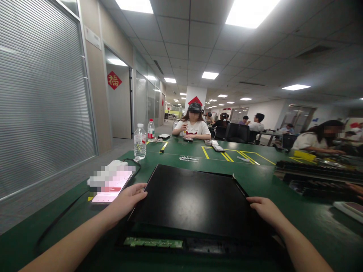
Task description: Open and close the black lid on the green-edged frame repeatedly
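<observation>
A large, dark, glossy panel that looks like a display panel (pixel 195 200) is in front of me on the green table. My left hand (pixel 133 194) grips its left edge, with the thumb on the near side. On the opposite edge, my right hand (pixel 262 207) is closed in the same way, its lower fingers partly hidden. Past the panel's near edge shows a black frame (pixel 215 245), with a narrow green circuit board (pixel 153 242) along its left part. Whether the panel touches the frame I cannot tell.
Left of the panel lies a lit phone (pixel 113 189) with a black cable, and a water bottle (pixel 140 141) behind it. Small parts (pixel 189 159) lie beyond the panel. Stacked black strips (pixel 314 172) are at right. A person (pixel 194 124) sits opposite, another (pixel 319 139) at right.
</observation>
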The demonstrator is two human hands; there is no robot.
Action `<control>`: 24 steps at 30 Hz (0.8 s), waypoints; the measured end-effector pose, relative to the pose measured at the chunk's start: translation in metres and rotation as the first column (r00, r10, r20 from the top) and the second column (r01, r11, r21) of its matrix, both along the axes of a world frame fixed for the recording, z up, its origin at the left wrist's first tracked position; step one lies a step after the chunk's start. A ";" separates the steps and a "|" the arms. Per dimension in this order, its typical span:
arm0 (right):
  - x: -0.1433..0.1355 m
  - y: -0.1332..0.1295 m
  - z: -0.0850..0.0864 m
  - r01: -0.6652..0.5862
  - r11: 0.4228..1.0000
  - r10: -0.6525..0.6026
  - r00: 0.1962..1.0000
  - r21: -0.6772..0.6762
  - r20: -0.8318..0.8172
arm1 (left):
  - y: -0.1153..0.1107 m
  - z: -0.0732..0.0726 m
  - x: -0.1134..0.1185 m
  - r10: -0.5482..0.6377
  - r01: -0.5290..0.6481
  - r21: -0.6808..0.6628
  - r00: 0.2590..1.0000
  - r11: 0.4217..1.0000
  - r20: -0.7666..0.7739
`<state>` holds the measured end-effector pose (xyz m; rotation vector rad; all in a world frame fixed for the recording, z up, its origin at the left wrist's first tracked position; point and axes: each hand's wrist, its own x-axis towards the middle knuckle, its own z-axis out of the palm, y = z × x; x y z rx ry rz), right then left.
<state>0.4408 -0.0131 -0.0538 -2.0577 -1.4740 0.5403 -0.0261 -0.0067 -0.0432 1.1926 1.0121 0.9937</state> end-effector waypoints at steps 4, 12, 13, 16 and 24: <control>0.001 0.001 -0.004 -0.025 1.000 0.026 0.996 0.012 -0.084 | 0.002 -0.002 0.000 0.008 -0.008 0.005 1.000 1.000 -0.018; 0.008 0.010 -0.014 -0.045 0.999 0.046 0.994 0.004 -0.098 | 0.004 0.000 -0.002 0.061 -0.060 0.010 0.984 0.998 -0.166; 0.008 0.010 -0.014 -0.043 0.999 0.043 0.994 0.003 -0.101 | 0.003 0.001 -0.002 0.087 -0.081 0.035 0.973 0.996 -0.212; 0.007 0.008 -0.012 -0.041 0.999 0.041 0.994 0.006 -0.097 | 0.002 0.005 -0.003 0.195 -0.159 0.130 0.920 0.979 -0.341; 0.003 0.005 -0.009 0.004 0.999 -0.001 0.995 0.035 -0.097 | 0.004 0.003 -0.007 0.257 -0.176 0.227 0.877 0.958 -0.405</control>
